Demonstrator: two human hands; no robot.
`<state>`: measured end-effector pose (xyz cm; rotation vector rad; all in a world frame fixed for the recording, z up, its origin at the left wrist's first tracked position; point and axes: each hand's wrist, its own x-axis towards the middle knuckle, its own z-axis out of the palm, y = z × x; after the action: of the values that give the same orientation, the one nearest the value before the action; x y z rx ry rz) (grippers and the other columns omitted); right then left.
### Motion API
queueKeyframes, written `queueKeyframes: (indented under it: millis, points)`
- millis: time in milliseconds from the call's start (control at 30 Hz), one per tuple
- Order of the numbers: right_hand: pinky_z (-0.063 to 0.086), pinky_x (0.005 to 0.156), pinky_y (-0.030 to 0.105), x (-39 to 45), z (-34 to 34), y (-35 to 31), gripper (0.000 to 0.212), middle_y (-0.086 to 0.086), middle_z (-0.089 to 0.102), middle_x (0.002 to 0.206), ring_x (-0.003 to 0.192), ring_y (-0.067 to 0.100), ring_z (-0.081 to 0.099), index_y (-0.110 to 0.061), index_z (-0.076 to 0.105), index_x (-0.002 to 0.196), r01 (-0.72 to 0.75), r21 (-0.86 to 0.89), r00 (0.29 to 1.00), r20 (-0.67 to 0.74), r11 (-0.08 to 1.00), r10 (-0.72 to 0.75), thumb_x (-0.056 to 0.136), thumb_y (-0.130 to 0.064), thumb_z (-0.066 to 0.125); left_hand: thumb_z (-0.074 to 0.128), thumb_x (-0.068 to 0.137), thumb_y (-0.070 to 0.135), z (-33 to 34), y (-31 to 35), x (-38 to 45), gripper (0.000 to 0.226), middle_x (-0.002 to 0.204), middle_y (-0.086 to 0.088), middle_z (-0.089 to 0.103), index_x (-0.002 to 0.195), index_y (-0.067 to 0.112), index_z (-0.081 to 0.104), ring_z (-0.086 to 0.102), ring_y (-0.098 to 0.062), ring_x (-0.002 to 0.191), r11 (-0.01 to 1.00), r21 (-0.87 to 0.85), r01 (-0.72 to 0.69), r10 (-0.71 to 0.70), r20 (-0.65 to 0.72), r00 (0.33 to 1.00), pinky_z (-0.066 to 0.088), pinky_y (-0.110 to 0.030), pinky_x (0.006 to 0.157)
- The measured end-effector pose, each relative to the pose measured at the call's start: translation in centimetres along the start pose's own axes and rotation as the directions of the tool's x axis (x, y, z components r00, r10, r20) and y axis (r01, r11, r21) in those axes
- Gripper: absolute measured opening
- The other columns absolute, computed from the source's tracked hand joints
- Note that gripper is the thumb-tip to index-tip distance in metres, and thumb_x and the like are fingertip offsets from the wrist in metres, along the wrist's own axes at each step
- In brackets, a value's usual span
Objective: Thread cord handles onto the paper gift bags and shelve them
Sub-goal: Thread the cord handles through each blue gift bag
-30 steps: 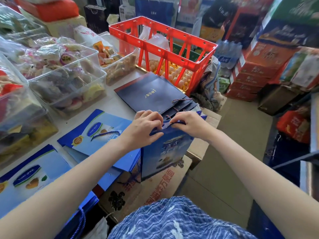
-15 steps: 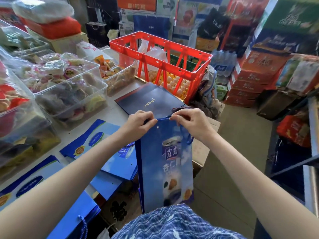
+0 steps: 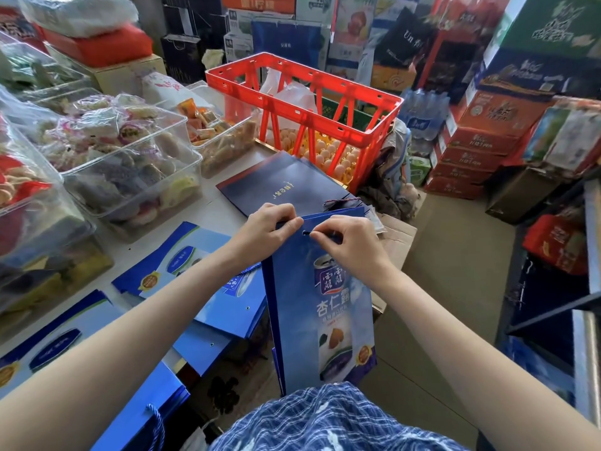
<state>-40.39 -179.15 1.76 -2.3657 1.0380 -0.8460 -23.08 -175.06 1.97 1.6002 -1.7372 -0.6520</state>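
- You're mid-threading: the blue gift bag stands upright against your lap, just off the table edge.
- Your left hand pinches the bag's top rim, fingers curled.
- Your right hand pinches what looks like the cord end at the punched hole — the cord itself is too small to make out.
- Next, I'd judge: feed it through, then knot inside.

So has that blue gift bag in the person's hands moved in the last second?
Yes. The blue gift bag has swung from lying folded at the table edge to hanging upright in front of it.
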Motion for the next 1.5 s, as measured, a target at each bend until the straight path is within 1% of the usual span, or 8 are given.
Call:
queueKeyframes:
  millis: [200, 467, 633, 833, 1100, 1200, 1300, 1500]
  points:
    - [0.050, 0.056, 0.036, 0.0, 0.2, -1.0, 0.018, 0.006, 0.065, 0.072, 0.069, 0.025, 0.062, -0.007, 0.068, 0.074, 0.136, -0.325, 0.990, 0.002, 0.936, -0.144, 0.081, -0.023, 0.065, 0.054, 0.092, 0.024, 0.2, 0.4, 0.0, 0.010, 0.098, 0.005, 0.057, 0.084, 0.020, 0.058, 0.037, -0.012, 0.111, 0.999, -0.046, -0.018, 0.018, 0.006, 1.000, 0.032, -0.026, 0.091]
    - [0.045, 0.068, 0.015, 0.4, -0.7, 0.1, 0.010, -0.001, 0.067, 0.080, 0.072, 0.014, 0.060, -0.005, 0.073, 0.089, -0.126, 0.163, 0.982, 0.161, 0.979, 0.100, 0.081, -0.010, 0.071, 0.053, 0.094, 0.024, 0.1, 0.0, 0.1, 0.020, 0.081, 0.009, 0.051, 0.074, 0.024, 0.050, 0.041, -0.011, 0.103, 1.000, -0.014, 0.003, -0.002, 0.058, 0.998, 0.033, -0.011, 0.076]
    - [0.036, 0.063, 0.007, 0.3, 0.0, 0.6, 0.007, -0.009, 0.058, 0.075, 0.064, -0.003, 0.052, -0.010, 0.071, 0.081, -0.118, 0.132, 0.992, 0.068, 0.984, 0.110, 0.077, -0.012, 0.076, 0.051, 0.095, 0.020, 0.6, 0.2, 0.3, 0.023, 0.072, 0.010, 0.048, 0.072, 0.018, 0.047, 0.041, -0.012, 0.089, 0.999, -0.039, -0.012, 0.015, 0.059, 0.998, 0.031, -0.008, 0.069]
    - [0.037, 0.088, 0.030, 0.7, -0.8, 1.3, 0.037, 0.004, 0.057, 0.109, 0.105, 0.018, 0.047, -0.009, 0.063, 0.100, -0.043, -0.058, 0.995, 0.085, 0.997, 0.047, 0.070, -0.022, 0.081, 0.051, 0.094, 0.022, 0.8, 0.4, 0.3, 0.018, 0.085, 0.005, 0.054, 0.079, 0.014, 0.054, 0.039, -0.010, 0.103, 0.998, -0.046, -0.041, 0.047, 0.140, 0.989, 0.034, -0.018, 0.081]
    - [0.047, 0.063, 0.020, -0.4, -1.3, 1.8, 0.027, -0.009, 0.063, 0.069, 0.064, 0.001, 0.057, -0.029, 0.059, 0.064, -0.232, 0.171, 0.927, 0.337, 0.957, 0.165, 0.071, -0.015, 0.081, 0.043, 0.099, 0.018, 0.5, 0.1, 0.8, 0.027, 0.081, 0.006, 0.062, 0.079, 0.020, 0.062, 0.053, 0.003, 0.073, 0.988, -0.140, 0.059, -0.013, 0.307, 0.952, 0.040, -0.020, 0.076]
    - [0.045, 0.065, 0.014, -0.7, -0.7, 1.6, 0.025, -0.013, 0.060, 0.067, 0.062, -0.004, 0.055, -0.026, 0.060, 0.065, -0.201, 0.118, 0.916, 0.375, 0.973, 0.144, 0.070, -0.014, 0.082, 0.051, 0.093, 0.008, -0.6, 0.5, 1.1, 0.023, 0.086, 0.009, 0.066, 0.091, 0.022, 0.070, 0.054, 0.005, 0.073, 0.998, 0.018, 0.063, -0.063, 0.522, 0.851, 0.043, -0.010, 0.072]
    - [0.044, 0.066, 0.019, -0.8, -0.5, 1.2, 0.019, -0.014, 0.059, 0.068, 0.066, 0.002, 0.053, -0.024, 0.062, 0.070, -0.158, 0.058, 0.897, 0.427, 0.986, 0.119, 0.073, -0.017, 0.079, 0.054, 0.090, 0.008, -0.9, 0.9, 1.3, 0.026, 0.094, 0.002, 0.068, 0.093, 0.027, 0.071, 0.056, -0.016, 0.079, 0.980, 0.196, -0.038, -0.095, 0.621, 0.778, 0.046, -0.028, 0.077]
    - [0.041, 0.064, 0.007, -0.9, -1.3, 1.1, 0.012, -0.012, 0.060, 0.074, 0.068, 0.001, 0.053, -0.023, 0.066, 0.078, -0.073, 0.012, 0.897, 0.439, 0.997, 0.060, 0.076, -0.018, 0.077, 0.061, 0.088, 0.022, 0.8, 0.2, 0.5, 0.014, 0.077, 0.024, 0.051, 0.095, 0.022, 0.073, 0.038, -0.018, 0.097, 0.929, 0.292, -0.226, 0.062, 0.480, 0.875, 0.038, -0.029, 0.086]
